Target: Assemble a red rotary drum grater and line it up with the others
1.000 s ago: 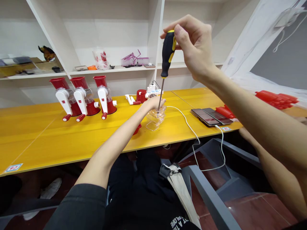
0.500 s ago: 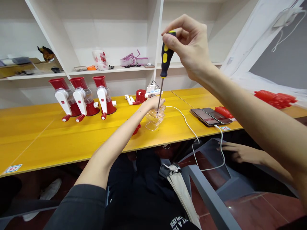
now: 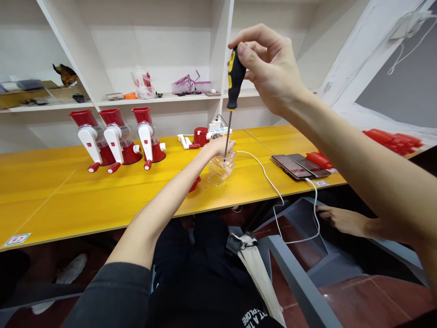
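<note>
My right hand (image 3: 264,64) grips the top of a black and yellow screwdriver (image 3: 236,79), which stands nearly upright with its shaft pointing down. The screwdriver's tip reaches into a clear plastic part (image 3: 221,171) on the yellow table. At the upper rim of that part, my left hand (image 3: 220,146) holds it from the far side; most of its fingers are hidden. A red plastic piece (image 3: 195,184) lies beside the clear part, partly behind my left forearm.
Three red and white rotary graters (image 3: 150,141) stand at the left. A red base (image 3: 200,135) and a power strip (image 3: 220,130) sit behind. Phones (image 3: 295,166) with a white cable (image 3: 262,171) lie right, near red parts (image 3: 319,159). Another person's hand (image 3: 344,221) is below the table edge.
The screwdriver's handle has turned and tilted slightly left, and my right fingers have shifted around it. My left hand stays put. The other person's hand has moved a little.
</note>
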`<state>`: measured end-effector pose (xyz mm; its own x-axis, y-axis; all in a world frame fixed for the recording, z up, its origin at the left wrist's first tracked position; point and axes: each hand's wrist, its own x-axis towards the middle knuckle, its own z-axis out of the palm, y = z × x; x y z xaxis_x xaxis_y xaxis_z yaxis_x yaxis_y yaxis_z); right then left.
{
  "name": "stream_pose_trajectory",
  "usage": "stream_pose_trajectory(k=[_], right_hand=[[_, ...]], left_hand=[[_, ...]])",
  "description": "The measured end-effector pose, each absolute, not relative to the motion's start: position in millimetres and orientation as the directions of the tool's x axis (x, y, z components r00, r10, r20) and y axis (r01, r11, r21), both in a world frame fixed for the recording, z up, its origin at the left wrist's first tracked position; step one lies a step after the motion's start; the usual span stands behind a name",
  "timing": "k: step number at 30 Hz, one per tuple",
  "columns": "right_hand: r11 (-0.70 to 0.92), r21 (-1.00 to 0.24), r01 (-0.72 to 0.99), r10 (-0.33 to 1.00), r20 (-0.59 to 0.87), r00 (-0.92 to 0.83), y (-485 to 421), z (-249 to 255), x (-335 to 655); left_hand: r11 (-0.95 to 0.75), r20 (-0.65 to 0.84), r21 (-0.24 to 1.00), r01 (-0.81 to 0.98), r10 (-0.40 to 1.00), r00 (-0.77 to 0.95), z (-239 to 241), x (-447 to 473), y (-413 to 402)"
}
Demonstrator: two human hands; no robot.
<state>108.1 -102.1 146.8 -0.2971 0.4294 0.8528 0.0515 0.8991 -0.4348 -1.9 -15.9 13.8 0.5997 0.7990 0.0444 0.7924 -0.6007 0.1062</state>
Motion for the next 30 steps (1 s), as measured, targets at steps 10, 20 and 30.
stream_pose_trajectory(k=[10, 20, 30], right_hand=[[0.908, -0.418, -0.029, 0.402, 0.889, -0.221, -95, 144, 103], [0.829, -0.558, -0.034, 0.527, 0.800, -0.286, -105, 147, 107], [0.856, -0.517, -0.009, 0.492, 0.820, -0.293, -101, 148, 109]], left_hand=[[-0.597, 0.052, 0.102, 0.796, 0.802, 0.595, 15, -3, -20], [-0.605, 0.061, 0.087, 0.792, 0.797, 0.602, 7, -1, -7], [-0.631, 0.053, 0.058, 0.774, 0.776, 0.629, 8, -3, -8]])
